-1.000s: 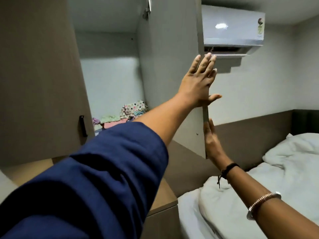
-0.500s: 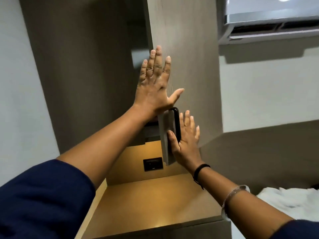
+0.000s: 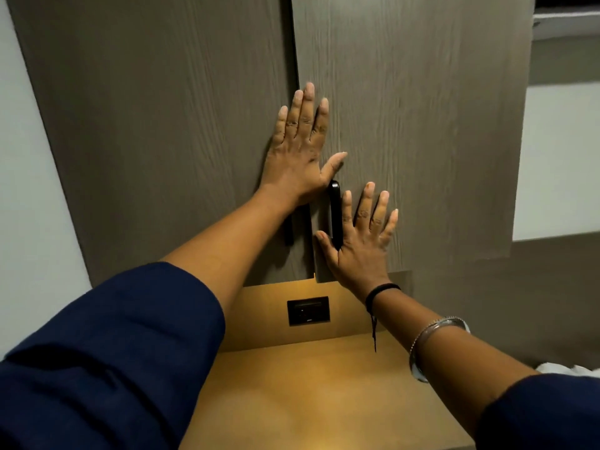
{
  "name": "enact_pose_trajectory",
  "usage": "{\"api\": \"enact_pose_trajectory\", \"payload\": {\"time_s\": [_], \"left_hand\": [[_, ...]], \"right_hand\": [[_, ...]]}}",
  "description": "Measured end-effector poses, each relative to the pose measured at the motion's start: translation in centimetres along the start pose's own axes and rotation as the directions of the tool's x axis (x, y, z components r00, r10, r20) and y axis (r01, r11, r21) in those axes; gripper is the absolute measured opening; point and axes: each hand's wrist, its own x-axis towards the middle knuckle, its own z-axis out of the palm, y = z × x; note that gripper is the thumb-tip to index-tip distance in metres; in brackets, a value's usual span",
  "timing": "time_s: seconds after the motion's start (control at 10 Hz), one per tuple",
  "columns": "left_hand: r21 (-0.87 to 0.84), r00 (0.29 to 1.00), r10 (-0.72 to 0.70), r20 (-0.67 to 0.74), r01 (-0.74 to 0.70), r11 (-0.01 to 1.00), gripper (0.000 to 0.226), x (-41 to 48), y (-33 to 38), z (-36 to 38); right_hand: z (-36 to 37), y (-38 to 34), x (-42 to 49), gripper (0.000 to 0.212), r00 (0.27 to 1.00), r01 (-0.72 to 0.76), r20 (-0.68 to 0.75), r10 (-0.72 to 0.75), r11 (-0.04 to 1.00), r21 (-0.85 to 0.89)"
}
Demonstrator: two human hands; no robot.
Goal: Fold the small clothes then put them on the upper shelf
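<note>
Both grey-brown wood-grain doors of the upper cupboard are closed, and the folded small clothes and their shelf are hidden behind them. My left hand [image 3: 300, 151] lies flat with fingers spread across the seam between the left door [image 3: 156, 125] and the right door [image 3: 415, 118]. My right hand [image 3: 358, 235] presses flat on the right door, lower down, beside that door's black vertical handle [image 3: 334, 214]. The left door's black handle [image 3: 288, 233] shows partly behind my left forearm. Neither hand holds anything.
Below the cupboard is a lit tan wooden counter [image 3: 308, 394] with a black socket plate [image 3: 308, 310] on its back panel. An air conditioner's corner [image 3: 566, 24] shows at the top right, white bedding [image 3: 568, 368] at the right edge, pale wall on the left.
The right door has swung from wide open to closed under both hands. The clothes on the shelf, visible a second ago, are now hidden. The view has turned left toward the cupboard.
</note>
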Motion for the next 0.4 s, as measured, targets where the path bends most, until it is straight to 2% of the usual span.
{"api": "enact_pose_trajectory", "payload": {"time_s": [0.2, 0.3, 0.4], "left_hand": [[-0.029, 0.998, -0.016, 0.060, 0.017, 0.999, 0.086, 1.0, -0.2, 1.1], [-0.027, 0.995, -0.014, 0.103, 0.017, 0.999, 0.086, 1.0, 0.0, 0.3], [-0.042, 0.993, -0.040, 0.107, 0.045, 0.998, 0.086, 0.6, 0.4, -0.3]], "right_hand": [[0.7, 0.5, 0.5, 0.083, 0.999, -0.008, 0.046, 0.009, 1.000, -0.029], [-1.2, -0.3, 0.3, 0.085, 0.993, 0.022, 0.110, -0.031, 0.997, 0.074], [-5.7, 1.2, -1.4, 0.073, 0.998, -0.063, 0.036, 0.052, 0.853, 0.518]]}}
